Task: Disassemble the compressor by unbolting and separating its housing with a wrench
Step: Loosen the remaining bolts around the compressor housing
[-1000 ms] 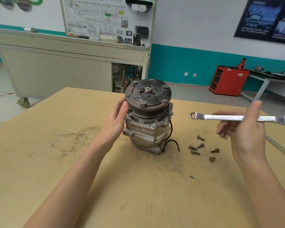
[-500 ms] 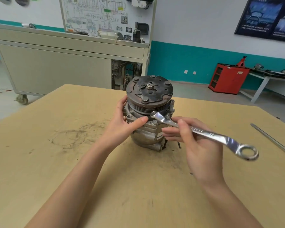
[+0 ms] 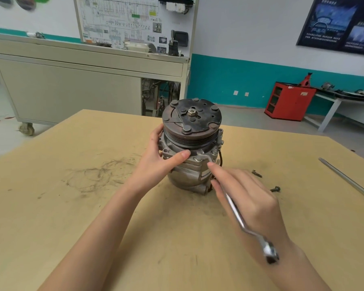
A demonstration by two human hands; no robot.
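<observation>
The compressor [image 3: 189, 173] stands upright on the wooden table [image 3: 72, 206], its dark pulley disc on top. My left hand [image 3: 162, 162] grips its left side, thumb lying across the front flange. My right hand [image 3: 246, 198] holds a silver combination wrench [image 3: 237, 217]. The wrench's far end sits at a bolt head [image 3: 198, 158] on the front of the housing flange, and its near end points back toward me over my wrist. Two loose bolts [image 3: 257, 173] lie on the table to the right of the compressor.
A long metal rod with a reddish tip [image 3: 345, 179] lies at the table's right edge. Behind the table stand a grey wheeled cabinet [image 3: 72, 91] with a diagram board and a red tool cabinet [image 3: 288, 101] by the wall.
My right hand swung the wrench from the right side onto the flange bolt, then rotated its handle toward me. My left hand closed around the compressor, thumb over the flange.
</observation>
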